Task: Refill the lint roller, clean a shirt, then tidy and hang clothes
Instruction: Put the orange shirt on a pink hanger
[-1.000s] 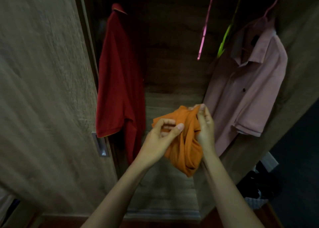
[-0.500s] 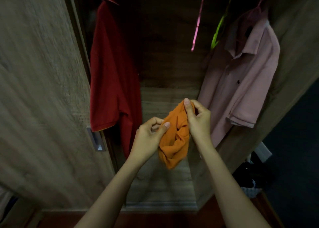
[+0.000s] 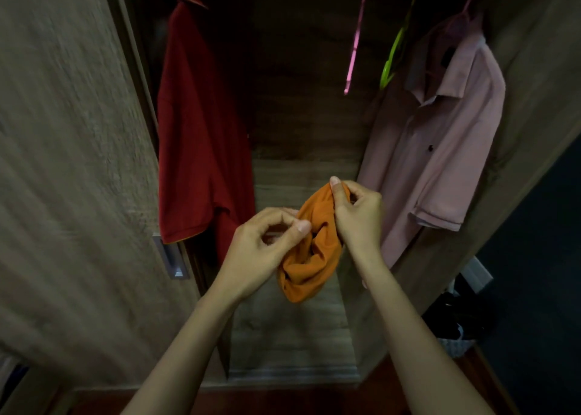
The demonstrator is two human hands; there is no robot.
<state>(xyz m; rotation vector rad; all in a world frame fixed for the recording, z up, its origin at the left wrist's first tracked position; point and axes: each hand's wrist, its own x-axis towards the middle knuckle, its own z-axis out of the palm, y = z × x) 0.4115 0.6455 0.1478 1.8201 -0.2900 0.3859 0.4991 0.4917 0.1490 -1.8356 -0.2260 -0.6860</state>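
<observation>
Orange bunched cloth garment is held up between the red hanging polo shirt and pink one; left hand and right hand fingers pinch it closed, probably hunting for the opening.

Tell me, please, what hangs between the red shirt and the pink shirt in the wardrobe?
In the head view, two bare hangers, pink hanger and green hanger, hang between red shirt and pink shirt.

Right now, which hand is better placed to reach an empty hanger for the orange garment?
Probably the right hand: the empty pink hanger and green hanger hang up on its side.
</observation>
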